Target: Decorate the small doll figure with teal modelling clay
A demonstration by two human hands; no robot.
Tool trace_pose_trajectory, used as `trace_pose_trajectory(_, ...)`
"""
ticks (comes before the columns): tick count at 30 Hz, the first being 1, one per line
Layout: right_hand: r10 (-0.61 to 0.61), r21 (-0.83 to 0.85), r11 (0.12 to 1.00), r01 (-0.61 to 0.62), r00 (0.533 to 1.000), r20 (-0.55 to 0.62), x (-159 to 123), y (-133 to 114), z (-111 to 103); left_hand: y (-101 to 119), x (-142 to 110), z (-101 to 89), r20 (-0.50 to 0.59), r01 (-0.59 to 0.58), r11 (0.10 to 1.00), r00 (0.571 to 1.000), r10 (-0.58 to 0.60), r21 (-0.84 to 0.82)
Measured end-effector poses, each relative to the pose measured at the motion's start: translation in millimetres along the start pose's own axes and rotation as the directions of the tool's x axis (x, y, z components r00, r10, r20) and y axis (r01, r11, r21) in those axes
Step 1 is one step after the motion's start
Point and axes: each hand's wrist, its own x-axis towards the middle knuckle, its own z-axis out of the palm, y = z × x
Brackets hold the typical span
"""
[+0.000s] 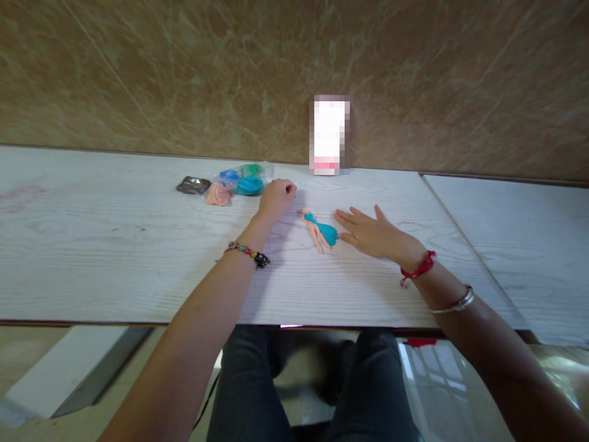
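Head view: slim figure (323, 231) lies flat, peach (partly teal).

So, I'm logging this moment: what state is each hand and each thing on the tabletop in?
Bare left hand: fingers curled, small blue bit showing.
Bare right hand: open, fingers spread.
Peach-and-teal doll-shaped figure: lying on the white wood-grain tabletop.
Clear plastic packets of brown, peach, teal, blue, green material: grouped; sealing unclear.
Blurred pale rectangular object: upright against brown marbled wall.

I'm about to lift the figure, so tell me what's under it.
The table shows around the figure, which appears to lie on it. The patch directly beneath is covered and cannot be seen.
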Motion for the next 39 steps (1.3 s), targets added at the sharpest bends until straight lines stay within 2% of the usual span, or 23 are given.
trace_pose_trajectory(4,-0.025,0.045,0.999,0.024,0.999,0.028,-1.4,5.5,-0.2,-0.7,0.1,0.4,-0.008,0.010,1.000,1.000,-0.010,0.010)
trace_pose_trajectory(9,0.008,0.038,0.999,-0.002,0.988,-0.151,9.7,23.8,2.4,-2.0,0.8,1.3,-0.013,0.013,1.000,1.000,-0.013,-0.011)
trace_pose_trajectory(13,-0.034,0.041,0.998,0.044,0.975,-0.219,16.9,28.7,-2.7,-2.4,0.8,1.1,-0.019,0.015,0.999,1.000,-0.015,-0.029)
trace_pose_trajectory(17,-0.075,-0.031,0.997,0.071,0.980,-0.183,12.5,16.8,-8.9,-4.8,1.8,2.1,-0.025,-0.007,1.000,1.000,0.006,-0.028)
trace_pose_trajectory(24,-0.017,-0.134,0.991,-0.001,0.991,-0.134,-5.6,-4.7,-2.8,-7.0,2.9,4.0,-0.019,-0.011,1.000,1.000,0.011,-0.011)
trace_pose_trajectory(28,-0.042,-0.059,0.998,0.037,0.996,-0.078,-4.6,2.4,0.9,-4.4,1.2,2.0,-0.011,-0.008,1.000,1.000,0.008,-0.010)
trace_pose_trajectory(31,0.004,0.080,0.997,-0.001,0.999,-0.040,2.9,12.2,-1.7,-2.5,0.0,0.0,0.003,-0.001,1.000,1.000,0.001,-0.008)
trace_pose_trajectory(34,0.029,0.193,0.981,-0.018,0.998,-0.050,7.5,18.0,-7.4,-2.7,0.6,-0.1,0.011,-0.005,1.000,1.000,0.005,-0.003)
trace_pose_trajectory(39,0.010,0.179,0.984,0.006,0.996,-0.090,1.8,14.4,-6.8,-1.0,1.1,-1.1,0.022,-0.031,0.998,0.999,0.029,0.050)
